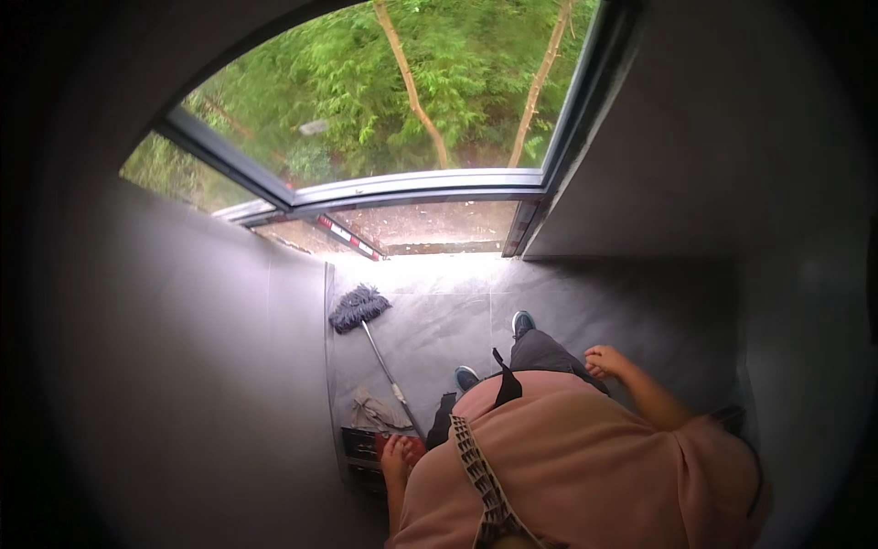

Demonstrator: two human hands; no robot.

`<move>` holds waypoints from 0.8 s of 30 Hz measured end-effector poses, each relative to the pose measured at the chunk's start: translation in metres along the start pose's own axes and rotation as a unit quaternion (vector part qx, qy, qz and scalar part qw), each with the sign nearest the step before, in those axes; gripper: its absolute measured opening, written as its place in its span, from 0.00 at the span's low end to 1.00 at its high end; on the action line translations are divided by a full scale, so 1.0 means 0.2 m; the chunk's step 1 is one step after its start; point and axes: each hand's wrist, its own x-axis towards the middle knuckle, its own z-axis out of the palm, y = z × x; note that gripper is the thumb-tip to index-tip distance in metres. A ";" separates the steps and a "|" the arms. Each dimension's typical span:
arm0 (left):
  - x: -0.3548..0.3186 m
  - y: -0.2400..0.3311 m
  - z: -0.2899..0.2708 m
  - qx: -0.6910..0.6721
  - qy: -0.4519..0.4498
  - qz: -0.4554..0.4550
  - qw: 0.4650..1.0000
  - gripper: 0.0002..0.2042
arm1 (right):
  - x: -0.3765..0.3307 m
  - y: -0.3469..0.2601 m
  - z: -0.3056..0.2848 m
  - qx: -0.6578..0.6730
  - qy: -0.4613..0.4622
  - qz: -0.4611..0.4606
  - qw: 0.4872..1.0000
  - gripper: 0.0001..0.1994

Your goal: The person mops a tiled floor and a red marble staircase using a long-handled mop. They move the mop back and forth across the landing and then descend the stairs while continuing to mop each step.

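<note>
My left hand hangs low beside my hip, its fingers loosely bent and a little apart, with nothing seen in them. Right by it in the picture are a red thing I cannot make out and a dark crate-like box. Out to the right of my waist, my right hand has its fingers curled in, and no object shows in it. A mop with a fluffy grey-blue head lies or leans on my left, its pole running back toward the box. Next to the pole is a crumpled grey-beige cloth.
Ahead stands a large dark-framed window, with green trees outside and bright light at its foot. Grey tiles cover the floor. Plain walls rise on the left and right. My shoes stand on the tiles.
</note>
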 end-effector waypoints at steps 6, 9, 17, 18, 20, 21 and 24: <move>0.11 0.23 0.52 0.177 -0.052 0.022 0.983 0.16 | 0.31 -0.32 0.00 0.115 -0.032 -0.058 0.991 0.21; 0.24 0.23 0.70 0.235 -0.102 0.055 0.965 0.15 | 0.50 -0.55 0.12 0.162 -0.041 -0.086 0.982 0.27; 0.43 -0.05 0.80 0.458 -0.183 0.237 0.837 0.13 | 0.96 -1.07 0.35 0.278 0.047 -0.150 0.948 0.34; 0.46 -0.20 0.72 0.464 -0.183 0.263 0.826 0.13 | 1.02 -1.12 0.37 0.282 0.063 -0.153 0.945 0.33; 0.44 -0.39 0.63 0.437 -0.176 0.308 0.826 0.13 | 1.22 -1.17 0.39 0.284 0.108 -0.155 0.940 0.32; 0.44 -0.21 0.74 0.335 -0.166 -0.075 0.925 0.15 | 1.43 -1.13 0.33 0.320 0.187 -0.162 0.914 0.30; 0.42 -0.32 0.59 0.272 -0.113 -0.104 0.950 0.18 | 1.74 -1.12 0.28 0.340 0.187 -0.143 0.911 0.24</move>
